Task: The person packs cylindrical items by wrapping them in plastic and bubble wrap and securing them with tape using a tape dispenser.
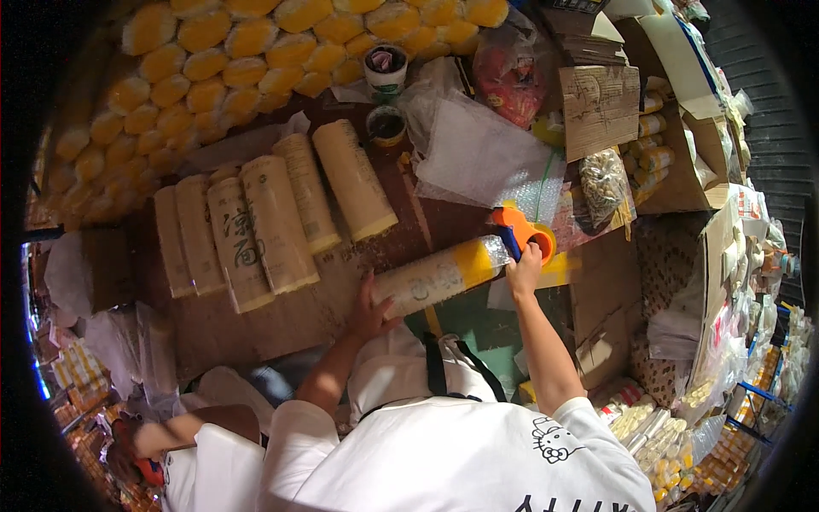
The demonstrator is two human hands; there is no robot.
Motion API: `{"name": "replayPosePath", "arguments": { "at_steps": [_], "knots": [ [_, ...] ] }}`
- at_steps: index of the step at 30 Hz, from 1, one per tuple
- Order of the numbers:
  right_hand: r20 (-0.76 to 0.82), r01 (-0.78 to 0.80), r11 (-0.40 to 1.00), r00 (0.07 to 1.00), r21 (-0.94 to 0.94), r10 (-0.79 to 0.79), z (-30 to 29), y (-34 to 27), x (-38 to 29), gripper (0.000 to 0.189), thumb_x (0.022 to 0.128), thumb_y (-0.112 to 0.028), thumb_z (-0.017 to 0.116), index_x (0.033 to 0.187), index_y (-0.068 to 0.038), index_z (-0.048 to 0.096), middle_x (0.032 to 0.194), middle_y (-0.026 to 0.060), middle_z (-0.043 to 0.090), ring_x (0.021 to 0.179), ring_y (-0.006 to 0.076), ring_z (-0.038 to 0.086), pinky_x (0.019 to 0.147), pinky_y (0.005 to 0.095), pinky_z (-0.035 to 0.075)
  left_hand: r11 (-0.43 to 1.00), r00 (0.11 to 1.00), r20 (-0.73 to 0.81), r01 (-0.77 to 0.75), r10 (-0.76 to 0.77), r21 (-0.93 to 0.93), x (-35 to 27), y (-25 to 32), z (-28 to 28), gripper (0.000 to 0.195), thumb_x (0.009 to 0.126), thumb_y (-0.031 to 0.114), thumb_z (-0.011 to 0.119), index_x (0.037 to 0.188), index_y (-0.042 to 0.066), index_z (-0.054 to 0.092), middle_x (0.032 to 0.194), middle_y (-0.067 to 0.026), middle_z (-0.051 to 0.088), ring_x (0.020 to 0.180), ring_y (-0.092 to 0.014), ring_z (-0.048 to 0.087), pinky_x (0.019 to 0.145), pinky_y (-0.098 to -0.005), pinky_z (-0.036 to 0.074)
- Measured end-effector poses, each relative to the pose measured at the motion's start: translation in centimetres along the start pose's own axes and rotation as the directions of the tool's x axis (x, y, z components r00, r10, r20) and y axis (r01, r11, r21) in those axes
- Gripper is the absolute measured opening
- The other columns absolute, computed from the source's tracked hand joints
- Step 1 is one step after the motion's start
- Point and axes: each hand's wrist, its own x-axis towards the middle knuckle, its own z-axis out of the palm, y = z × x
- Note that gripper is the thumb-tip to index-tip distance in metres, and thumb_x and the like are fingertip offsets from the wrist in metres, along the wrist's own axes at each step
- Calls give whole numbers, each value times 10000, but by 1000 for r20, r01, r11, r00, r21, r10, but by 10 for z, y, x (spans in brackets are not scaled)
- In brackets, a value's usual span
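Note:
A long wrapped pack (427, 280) lies slantwise at the front edge of the brown table (281, 336). It has a printed paper-coloured wrapper, a yellow band and a clear plastic end. My left hand (372, 310) rests with spread fingers against its left end. In my right hand (526, 269) is an orange tape dispenser (521, 227) with a blue part, held against the pack's clear plastic end. Several similar packs (278, 221) bearing writing lie side by side on the table, left of and beyond my left hand.
Behind the table rises a stack of yellow-ended packs (249, 38). A white tub (386, 69) and a dark-filled cup (386, 125) stand near bubble wrap (489, 150). Cardboard boxes (601, 112) and a bag of small items (603, 185) are at right. Another person's arm (173, 435) shows at lower left.

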Motion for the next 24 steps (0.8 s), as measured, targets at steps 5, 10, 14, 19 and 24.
{"name": "replayPosePath", "arguments": {
  "at_steps": [5, 10, 14, 19, 24],
  "knots": [
    [-134, 25, 991, 991, 128, -8, -29, 11, -27, 242, 647, -46, 563, 853, 53, 483, 868, 192, 466, 830, 389, 440, 758, 425, 368, 965, 926, 276, 257, -259, 41, 0, 0, -1, 428, 651, 262, 735, 974, 31, 575, 1305, -283, 212, 1197, -427, 281, 960, -466, 314],
    [-7, -36, 935, 999, 352, 41, -69, 9, -64, 349, 723, -137, 605, 1003, 40, 495, 880, 197, 550, 828, 344, 518, 746, 360, 407, 979, 954, 250, 133, -168, 154, -16, -18, 11, 436, 620, 251, 748, 960, 37, 578, 1284, -261, 238, 1178, -421, 302, 960, -469, 309],
    [171, -133, 847, 984, 515, 50, -93, 8, -82, 430, 751, -175, 615, 1105, 23, 472, 887, 103, 592, 792, 182, 560, 727, 261, 424, 985, 972, 231, -1, -39, 172, -21, -29, 16, 431, 619, 244, 745, 951, 29, 573, 1280, -255, 243, 1168, -415, 313, 946, -465, 324],
    [322, -341, 415, 939, 843, 119, -123, -9, -70, 337, 818, -240, 559, 1043, 6, 504, 928, 68, 580, 825, 133, 541, 741, 265, 412, 980, 973, 183, 115, -144, 163, -11, -18, 18, 449, 604, 248, 751, 956, 34, 573, 1283, -256, 245, 1162, -418, 314, 941, -476, 320],
    [391, -408, 117, 908, 905, 148, -131, 13, -64, 285, 866, -281, 519, 995, -27, 511, 893, 19, 568, 799, 107, 545, 727, 259, 424, 966, 964, 199, 130, -176, 224, 4, 1, 7, 463, 590, 266, 757, 954, 35, 588, 1283, -252, 256, 1158, -410, 322, 945, -468, 320]
  ]
}}
